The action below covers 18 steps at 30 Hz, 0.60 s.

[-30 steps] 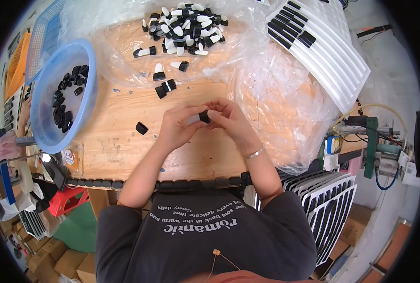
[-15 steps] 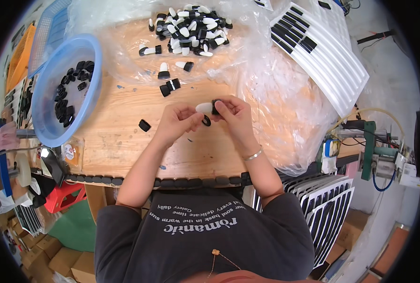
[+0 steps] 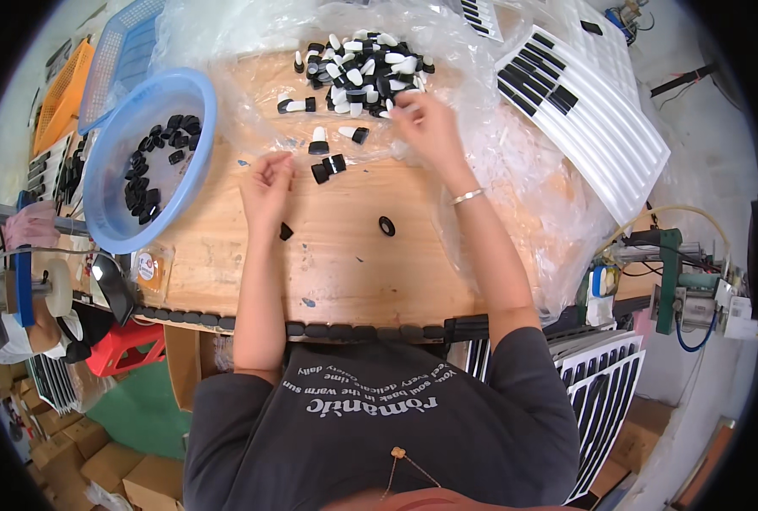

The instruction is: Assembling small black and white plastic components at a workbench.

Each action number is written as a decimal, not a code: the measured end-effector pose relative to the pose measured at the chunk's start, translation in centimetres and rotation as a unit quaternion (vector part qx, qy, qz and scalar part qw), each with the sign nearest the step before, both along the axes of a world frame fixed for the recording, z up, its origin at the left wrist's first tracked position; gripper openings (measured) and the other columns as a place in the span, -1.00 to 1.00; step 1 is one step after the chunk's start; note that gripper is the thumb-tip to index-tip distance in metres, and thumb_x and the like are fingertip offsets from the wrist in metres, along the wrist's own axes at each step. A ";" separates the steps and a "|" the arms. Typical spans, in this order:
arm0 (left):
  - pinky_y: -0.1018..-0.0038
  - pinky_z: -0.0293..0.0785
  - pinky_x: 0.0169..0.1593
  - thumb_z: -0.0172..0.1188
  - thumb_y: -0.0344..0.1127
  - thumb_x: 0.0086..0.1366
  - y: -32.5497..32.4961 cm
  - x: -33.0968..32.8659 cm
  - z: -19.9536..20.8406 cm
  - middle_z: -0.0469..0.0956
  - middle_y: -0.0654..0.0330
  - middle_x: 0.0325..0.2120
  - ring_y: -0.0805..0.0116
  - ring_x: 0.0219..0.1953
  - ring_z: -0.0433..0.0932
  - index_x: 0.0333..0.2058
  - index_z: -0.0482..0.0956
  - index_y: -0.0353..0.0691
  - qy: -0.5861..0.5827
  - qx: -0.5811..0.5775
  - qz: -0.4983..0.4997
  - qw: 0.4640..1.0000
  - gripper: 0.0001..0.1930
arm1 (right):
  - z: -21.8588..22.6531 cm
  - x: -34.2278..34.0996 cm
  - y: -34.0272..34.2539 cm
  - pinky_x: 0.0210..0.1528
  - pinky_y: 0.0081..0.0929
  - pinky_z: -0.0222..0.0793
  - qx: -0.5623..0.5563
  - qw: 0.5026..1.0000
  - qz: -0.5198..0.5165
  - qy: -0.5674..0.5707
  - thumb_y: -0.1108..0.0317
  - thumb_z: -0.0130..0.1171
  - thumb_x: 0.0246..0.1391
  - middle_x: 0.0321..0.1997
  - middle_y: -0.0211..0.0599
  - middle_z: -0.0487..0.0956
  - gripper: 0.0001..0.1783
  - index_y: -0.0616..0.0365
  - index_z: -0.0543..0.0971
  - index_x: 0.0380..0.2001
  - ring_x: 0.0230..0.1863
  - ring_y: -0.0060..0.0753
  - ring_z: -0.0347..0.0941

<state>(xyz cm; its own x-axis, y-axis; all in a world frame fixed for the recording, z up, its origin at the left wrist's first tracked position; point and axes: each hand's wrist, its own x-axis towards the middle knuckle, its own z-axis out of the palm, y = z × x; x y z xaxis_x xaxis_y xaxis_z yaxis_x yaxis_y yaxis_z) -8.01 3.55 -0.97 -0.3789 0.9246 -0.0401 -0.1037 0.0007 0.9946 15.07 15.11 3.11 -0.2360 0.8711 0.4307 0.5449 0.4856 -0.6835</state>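
Observation:
My right hand (image 3: 430,128) reaches to the near right edge of a heap of small black-and-white capped pieces (image 3: 357,72). Its fingertips close on a white-tipped piece (image 3: 389,107) there, mostly covered by the fingers. Over the left part of the wooden table hovers my left hand (image 3: 266,189), its fingers curled in and no object visible in them. A black piece (image 3: 286,231) shows partly from behind the left wrist. Between the forearms lies a flat black ring (image 3: 386,226). Two white-tipped pieces (image 3: 318,140) and a black pair of caps (image 3: 328,168) lie before the heap.
At left a blue basin (image 3: 98,192) holds several black caps. Clear plastic sheeting (image 3: 515,196) covers the table's right side and back. White trays with black strips (image 3: 600,136) lie at the back right. A green metal fixture (image 3: 668,272) stands at right. Black pads (image 3: 353,332) line the front edge.
My hands have parted: the right moved up to the heap, the left moved left and up. The black ring, earlier between them, now lies on the table. The white piece has left my fingers' middle spot.

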 end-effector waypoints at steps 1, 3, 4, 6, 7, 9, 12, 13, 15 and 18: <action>0.72 0.26 -0.46 0.12 -0.39 0.25 0.0 -0.8 0.1 0.49 0.34 -0.57 0.64 -0.56 0.38 -0.25 0.54 -0.30 0.025 0.020 0.017 0.999 -0.86 | -1.0 -0.6 -0.5 -0.40 -0.57 0.40 -0.004 1.000 0.003 0.001 0.31 0.20 0.00 -0.45 -0.24 0.60 -0.72 0.26 0.57 -0.24 -0.51 -0.49 0.49; 0.71 0.27 -0.43 0.14 -0.39 0.24 -1.0 -2.1 1.0 0.48 0.34 -0.55 0.64 -0.54 0.38 -0.23 0.52 -0.31 0.053 0.035 0.038 0.997 -0.84 | -2.2 -1.5 -1.8 -0.37 -0.51 0.40 -0.019 0.981 0.163 -0.104 0.40 0.18 -0.05 -0.47 -0.20 0.59 -0.79 0.22 0.58 -0.29 -0.52 -0.33 0.49; 0.67 0.29 -0.41 0.16 -0.40 0.20 -1.9 -2.7 1.9 0.48 0.33 -0.55 0.60 -0.51 0.37 -0.22 0.51 -0.30 0.183 0.014 0.017 0.983 -0.82 | -2.5 -1.9 -2.2 -0.37 -0.51 0.40 -0.021 0.980 0.167 -0.103 0.40 0.18 -0.05 -0.47 -0.20 0.59 -0.79 0.22 0.58 -0.29 -0.52 -0.33 0.49; 0.64 0.30 -0.39 0.18 -0.41 0.17 -4.0 -3.7 2.3 0.47 0.32 -0.54 0.57 -0.49 0.37 -0.21 0.50 -0.30 0.312 -0.012 0.000 0.950 -0.79 | -2.8 -2.5 -3.3 -0.34 -0.43 0.40 -0.024 0.974 0.212 -0.079 0.44 0.18 -0.09 -0.43 -0.17 0.56 -0.82 0.19 0.59 -0.34 -0.43 -0.22 0.49; 0.61 0.32 -0.37 0.22 -0.44 0.11 -5.3 -4.0 2.1 0.47 0.29 -0.51 0.52 -0.47 0.37 -0.19 0.48 -0.29 0.377 -0.016 -0.069 0.924 -0.74 | -3.1 -2.8 -3.3 -0.34 -0.43 0.40 -0.026 0.974 0.213 -0.077 0.44 0.18 -0.09 -0.43 -0.17 0.56 -0.82 0.19 0.59 -0.34 -0.43 -0.22 0.49; 0.57 0.34 -0.35 0.26 -0.47 0.05 -7.3 -3.8 2.0 0.46 0.26 -0.48 0.47 -0.45 0.37 -0.18 0.47 -0.28 0.439 -0.022 -0.135 0.888 -0.68 | -3.7 -3.6 -3.4 -0.30 -0.36 0.41 0.063 0.960 0.248 -0.111 0.44 0.19 -0.11 -0.31 -0.22 0.54 -0.83 0.17 0.57 -0.35 -0.31 -0.21 0.48; 0.54 0.38 -0.31 0.29 -0.60 -0.10 -8.5 -2.3 1.4 0.42 0.18 -0.34 0.40 -0.44 0.39 -0.22 0.49 -0.26 0.366 -0.063 -0.169 0.913 -0.61 | -3.6 -5.7 -4.2 -0.25 -0.33 0.41 0.023 0.954 0.266 -0.138 0.44 0.20 -0.16 -0.26 -0.28 0.50 -0.81 0.13 0.57 -0.36 -0.25 -0.23 0.46; 0.54 0.38 -0.31 0.29 -0.60 -0.10 -8.6 -1.9 1.0 0.42 0.18 -0.34 0.40 -0.44 0.39 -0.22 0.49 -0.26 0.369 -0.064 -0.169 0.912 -0.61 | -4.0 -6.3 -4.2 -0.25 -0.33 0.41 0.024 0.954 0.266 -0.135 0.44 0.20 -0.16 -0.26 -0.28 0.50 -0.81 0.13 0.57 -0.36 -0.25 -0.23 0.46; 0.53 0.40 -0.32 0.26 -0.62 -0.09 -8.5 -1.1 0.5 0.44 0.16 -0.30 0.37 -0.42 0.43 -0.21 0.48 -0.26 0.367 -0.035 -0.182 0.911 -0.62 | -4.8 -7.2 -4.0 -0.24 -0.36 0.42 0.136 0.926 0.270 -0.227 0.42 0.22 -0.19 -0.27 -0.34 0.47 -0.80 0.08 0.56 -0.38 -0.25 -0.27 0.45; 0.52 0.42 -0.34 0.25 -0.63 -0.07 -8.3 0.1 0.6 0.45 0.15 -0.25 0.34 -0.40 0.46 -0.21 0.47 -0.27 0.373 0.003 -0.216 0.902 -0.62 | -5.0 -7.1 -4.7 -0.26 -0.39 0.43 0.122 0.917 0.261 -0.276 0.43 0.23 -0.23 -0.35 -0.37 0.45 -0.81 0.05 0.55 -0.43 -0.23 -0.32 0.45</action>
<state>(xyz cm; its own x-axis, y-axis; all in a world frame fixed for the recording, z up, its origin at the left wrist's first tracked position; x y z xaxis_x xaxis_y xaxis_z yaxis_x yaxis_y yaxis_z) -7.94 -4.77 -0.35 0.0974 0.9917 0.0836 0.6028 -0.1256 0.7879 8.02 10.42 -1.89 -0.8336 0.4712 0.2884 0.4252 0.8805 -0.2095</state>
